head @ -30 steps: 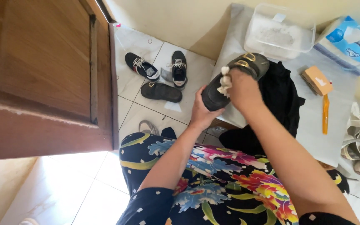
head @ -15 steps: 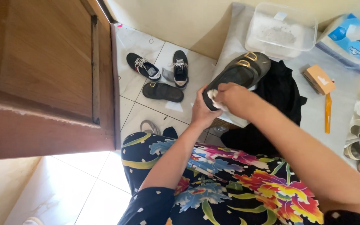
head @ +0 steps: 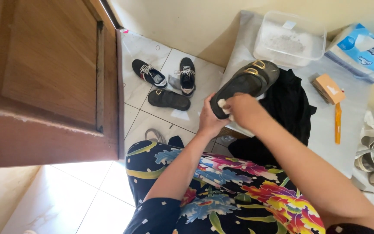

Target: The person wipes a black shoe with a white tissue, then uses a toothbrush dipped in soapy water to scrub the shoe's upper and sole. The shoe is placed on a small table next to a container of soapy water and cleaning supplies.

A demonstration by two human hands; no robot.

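Note:
A black loafer with a gold buckle (head: 248,80) is held up over my lap, sole end toward me. My left hand (head: 208,118) grips it from below at the near end. My right hand (head: 243,110) presses a small white cloth (head: 221,104) against the shoe's near end. Under the shoe lies a black garment (head: 288,106) on a grey table (head: 321,130). I wear a dark floral dress (head: 239,190).
A matching black loafer (head: 169,99) and a pair of black sneakers (head: 149,73) (head: 187,75) lie on the white tile floor. On the table are a clear plastic box (head: 288,38), a wooden brush (head: 328,88), an orange stick (head: 337,123), a tissue pack (head: 362,50). A wooden door (head: 48,82) stands left.
My right hand with the cloth has slid from the far end of the shoe down to its near end. The shoe has stayed in my left hand.

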